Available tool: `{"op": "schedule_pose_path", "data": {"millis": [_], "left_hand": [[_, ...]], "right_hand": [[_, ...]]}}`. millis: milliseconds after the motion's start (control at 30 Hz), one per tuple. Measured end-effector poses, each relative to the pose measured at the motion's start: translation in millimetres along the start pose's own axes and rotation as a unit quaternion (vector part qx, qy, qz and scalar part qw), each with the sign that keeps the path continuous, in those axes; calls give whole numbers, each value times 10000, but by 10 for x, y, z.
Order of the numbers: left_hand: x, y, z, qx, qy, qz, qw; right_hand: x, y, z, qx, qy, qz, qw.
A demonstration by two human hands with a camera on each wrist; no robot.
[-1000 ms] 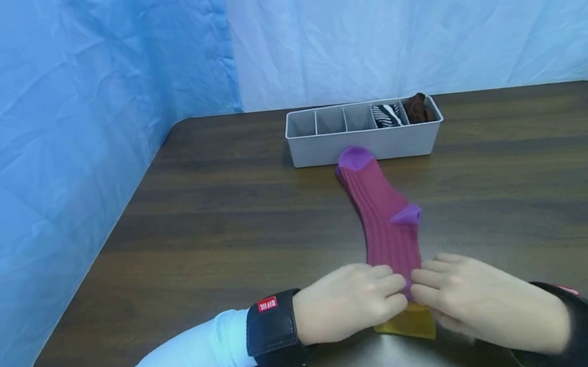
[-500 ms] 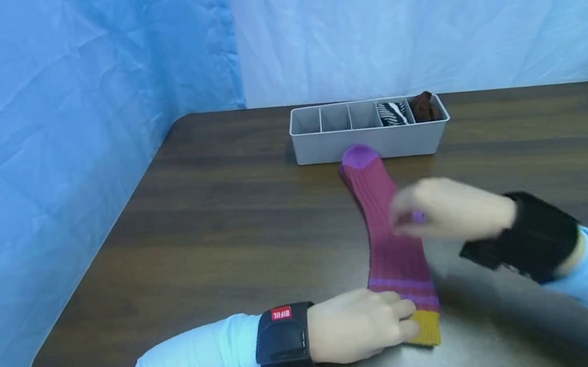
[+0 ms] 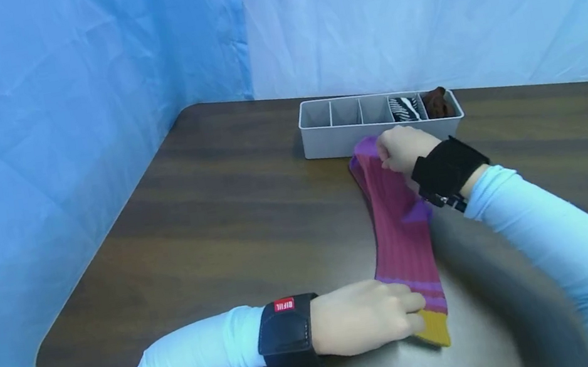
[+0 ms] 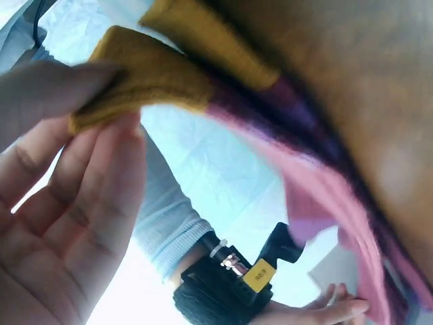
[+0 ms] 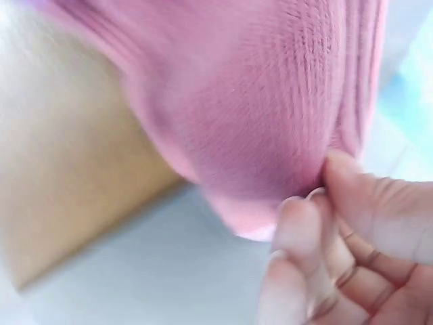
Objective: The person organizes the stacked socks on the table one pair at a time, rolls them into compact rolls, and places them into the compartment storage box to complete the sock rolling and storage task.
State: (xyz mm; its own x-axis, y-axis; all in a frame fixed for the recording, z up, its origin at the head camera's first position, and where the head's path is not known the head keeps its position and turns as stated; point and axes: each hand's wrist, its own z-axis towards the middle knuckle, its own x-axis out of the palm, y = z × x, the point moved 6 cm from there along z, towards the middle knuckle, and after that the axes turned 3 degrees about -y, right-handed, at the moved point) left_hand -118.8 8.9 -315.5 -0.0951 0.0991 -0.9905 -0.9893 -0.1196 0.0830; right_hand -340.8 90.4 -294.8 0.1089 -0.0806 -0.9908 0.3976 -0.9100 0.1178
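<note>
A pair of magenta ribbed socks (image 3: pixel 406 249) with purple toes and heels and mustard cuffs lies lengthwise, one sock over the other. My left hand (image 3: pixel 368 316) pinches the upper sock's mustard cuff (image 4: pixel 145 78) between thumb and fingers. The lower sock's cuff (image 4: pixel 210 40) lies apart from it, along the table. Up at the toe end, my right hand (image 3: pixel 405 148) pinches the fabric at the sock's edge; the right wrist view shows thumb and fingertips (image 5: pixel 301 220) together on the magenta knit. The right hand covers part of the toe in the head view.
A grey divided box (image 3: pixel 333 139) stands just beyond the toes. A black-and-white striped item (image 3: pixel 404 109) and a dark brown cloth item (image 3: pixel 436 104) sit in its right compartments. Blue sheeting (image 3: pixel 85 81) hangs behind and left of the dark wooden table (image 3: pixel 221 232).
My right hand has let go near the cuff, moved forward along the socks and taken hold near the toe. The left hand has shifted slightly down to the cuff.
</note>
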Motion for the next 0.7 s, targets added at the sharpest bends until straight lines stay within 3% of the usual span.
{"op": "schedule_pose_path", "data": {"millis": [100, 200, 367, 500, 600, 700], "left_hand": [[-73, 16, -6, -44, -252, 157, 9996], [-46, 15, 4, -31, -248, 185, 9995], [107, -9, 39, 68, 88, 65, 9999], [189, -2, 56, -90, 292, -272, 9992], [205, 13, 53, -244, 333, -528, 9978], [165, 51, 44, -422, 233, -603, 9970]], "right_hand": [[-228, 29, -13, -22, -319, -253, 9992], [-312, 43, 17, -40, -477, -422, 9980], [-94, 53, 104, -188, -419, -701, 9965], [107, 32, 111, -305, -349, -750, 9961], [118, 44, 29, -296, -303, -513, 9978], [-5, 108, -161, -467, -358, -221, 9980]]}}
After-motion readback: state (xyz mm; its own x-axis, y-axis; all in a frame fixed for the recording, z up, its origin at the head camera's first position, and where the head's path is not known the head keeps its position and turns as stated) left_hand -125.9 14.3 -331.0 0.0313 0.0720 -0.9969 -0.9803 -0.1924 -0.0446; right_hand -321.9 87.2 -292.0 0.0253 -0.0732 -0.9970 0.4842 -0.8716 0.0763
